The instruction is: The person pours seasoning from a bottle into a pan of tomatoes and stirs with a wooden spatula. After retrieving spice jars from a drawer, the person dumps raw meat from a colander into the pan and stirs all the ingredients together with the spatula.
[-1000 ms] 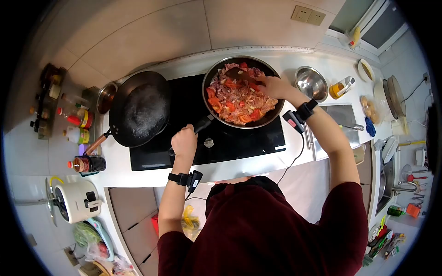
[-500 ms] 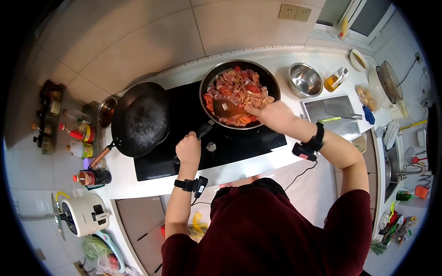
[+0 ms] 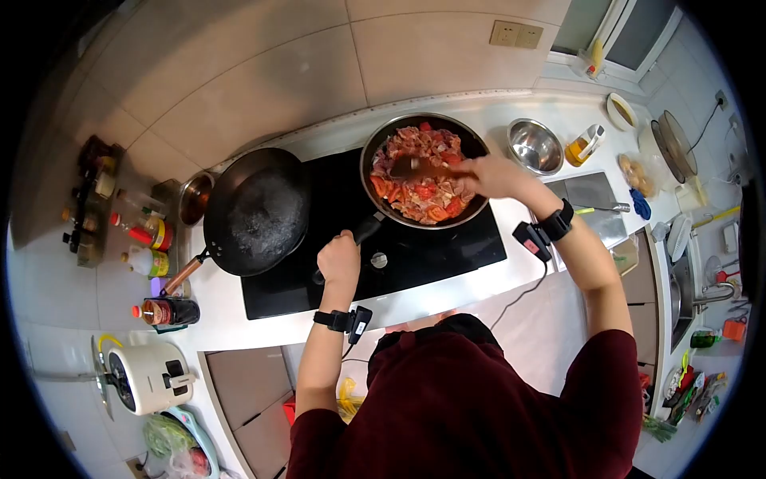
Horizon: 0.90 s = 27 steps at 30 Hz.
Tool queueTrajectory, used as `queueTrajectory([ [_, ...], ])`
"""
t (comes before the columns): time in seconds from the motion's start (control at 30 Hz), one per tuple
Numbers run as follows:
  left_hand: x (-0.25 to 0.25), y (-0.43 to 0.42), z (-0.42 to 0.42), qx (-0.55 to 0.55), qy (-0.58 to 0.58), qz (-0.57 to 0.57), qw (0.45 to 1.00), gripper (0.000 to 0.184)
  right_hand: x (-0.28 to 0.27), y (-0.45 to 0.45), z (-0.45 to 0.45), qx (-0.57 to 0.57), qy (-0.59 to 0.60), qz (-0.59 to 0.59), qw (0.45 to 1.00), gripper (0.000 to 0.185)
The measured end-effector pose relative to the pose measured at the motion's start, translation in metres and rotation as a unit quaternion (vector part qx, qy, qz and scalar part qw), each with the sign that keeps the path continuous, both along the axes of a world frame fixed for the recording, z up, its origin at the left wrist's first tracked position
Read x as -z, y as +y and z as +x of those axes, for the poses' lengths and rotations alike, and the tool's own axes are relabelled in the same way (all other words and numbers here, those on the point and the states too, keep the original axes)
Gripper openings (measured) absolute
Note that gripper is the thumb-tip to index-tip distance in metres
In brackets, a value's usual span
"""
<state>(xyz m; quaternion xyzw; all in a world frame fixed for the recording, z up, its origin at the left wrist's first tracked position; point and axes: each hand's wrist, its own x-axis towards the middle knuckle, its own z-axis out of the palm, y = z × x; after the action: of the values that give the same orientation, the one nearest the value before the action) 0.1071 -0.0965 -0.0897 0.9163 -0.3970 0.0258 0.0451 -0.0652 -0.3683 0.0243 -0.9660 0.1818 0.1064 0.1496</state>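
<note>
A deep black frying pan [image 3: 371, 188] sits on the cooktop, filled with sliced meat and red tomato pieces [image 3: 431, 203]. My left hand [image 3: 339, 259] is closed around the pan's black handle [image 3: 368, 228]. Over the food, my right hand [image 3: 501, 176] grips a brown spatula [image 3: 415, 167], seemingly wooden, whose blade lies among the meat in the upper part of the pan. My right fingers hide much of its handle.
Left of the pan stands a black wok [image 3: 259, 211] with a copper-coloured handle. A steel bowl [image 3: 535, 147], an oil jug [image 3: 585, 145] and a cleaver [image 3: 586, 191] are on the right. Sauce bottles [image 3: 166, 310] line the left counter. Cords hang from both wrists.
The spatula blade has moved up through the food from the pan's lower part. My right hand is farther right and slightly higher, while my left hand keeps its hold on the handle.
</note>
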Motion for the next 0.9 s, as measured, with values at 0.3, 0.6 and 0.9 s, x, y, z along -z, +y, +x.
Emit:
queueTrajectory([
  [0.3, -0.003, 0.003, 0.005, 0.042, -0.005, 0.006, 0.999, 0.02, 0.068, 0.015, -0.008, 0.086, -0.02, 0.012, 0.996, 0.041],
  [0.6, -0.006, 0.0, 0.007, 0.045, 0.008, 0.003, 0.999, 0.021, 0.066, 0.021, -0.062, 0.238, -0.079, 0.022, 0.968, 0.039],
  [0.9, -0.005, 0.0, 0.004, 0.027, 0.022, 0.002, 0.999, 0.019, 0.079, 0.034, -0.067, 0.254, -0.025, -0.025, 0.967, 0.043],
])
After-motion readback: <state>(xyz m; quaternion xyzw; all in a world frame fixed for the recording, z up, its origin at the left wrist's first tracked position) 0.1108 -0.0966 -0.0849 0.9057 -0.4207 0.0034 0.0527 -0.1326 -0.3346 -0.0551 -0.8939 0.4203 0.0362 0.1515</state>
